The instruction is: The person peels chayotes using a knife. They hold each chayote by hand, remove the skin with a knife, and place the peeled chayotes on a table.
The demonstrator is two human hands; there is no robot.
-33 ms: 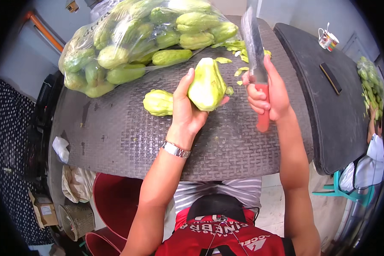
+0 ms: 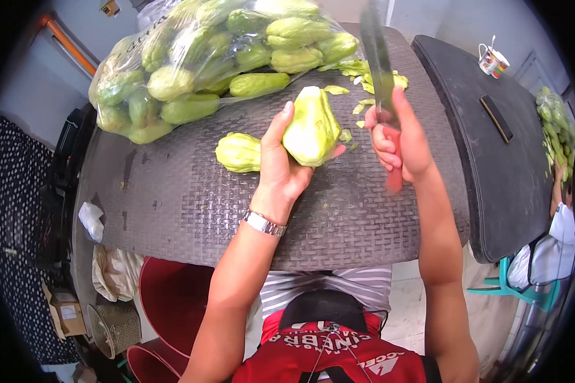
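Left hand [image 2: 281, 169]: closed around a pale green chayote [image 2: 311, 126], held above the dark woven desk [image 2: 185, 204]. Right hand [image 2: 399, 143]: clenched on the red handle of a knife [image 2: 380, 70], blade raised upright just beside the held fruit. A second chayote [image 2: 238, 152] is laid on the desk near the left hand. A clear plastic bag of chayotes [image 2: 204, 64] is set at the far edge; green peelings [image 2: 364, 76] are scattered beside it.
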